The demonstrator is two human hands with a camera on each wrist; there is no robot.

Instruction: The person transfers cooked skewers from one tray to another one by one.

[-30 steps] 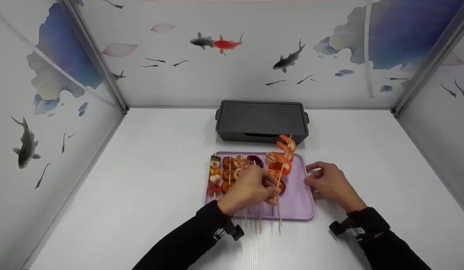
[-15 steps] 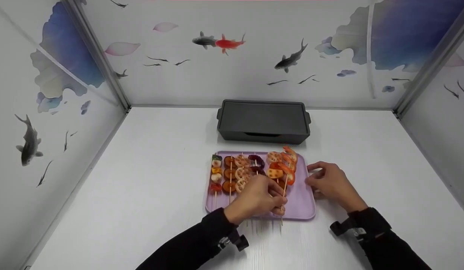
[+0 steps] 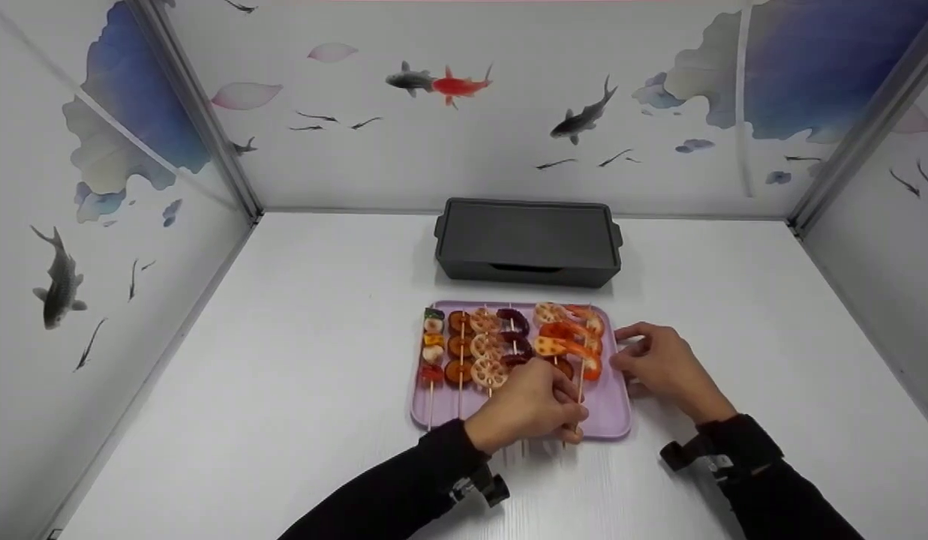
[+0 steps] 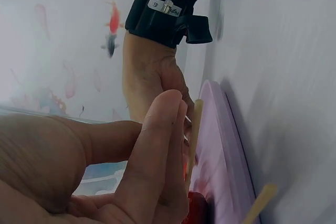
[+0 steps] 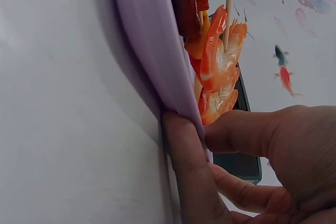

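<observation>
A lilac tray [image 3: 612,416] bears several food skewers side by side. My left hand [image 3: 535,401] pinches the bare stick of a shrimp skewer [image 3: 593,366] over the tray's right side. Its orange shrimps overlap a mixed skewer with a lotus slice [image 3: 548,312] in the head view. My right hand [image 3: 662,364] grips the tray's right edge; in the right wrist view a finger [image 5: 186,156] goes under the rim and the thumb [image 5: 236,132] lies against its upper side. The left wrist view shows a stick end [image 4: 195,129] beside the left fingers.
Behind the tray stands a black rectangular grill box [image 3: 527,236]. Lotus root slices [image 3: 490,371], brown round slices [image 3: 460,371], dark purple pieces [image 3: 515,322] and a vegetable skewer [image 3: 432,354] fill the tray's left and middle. Patterned walls enclose the white table [image 3: 313,322].
My left hand has come toward me and slightly right, lowering the shrimp skewer from near the grill box onto the tray's right side. The right hand stays at the tray's edge.
</observation>
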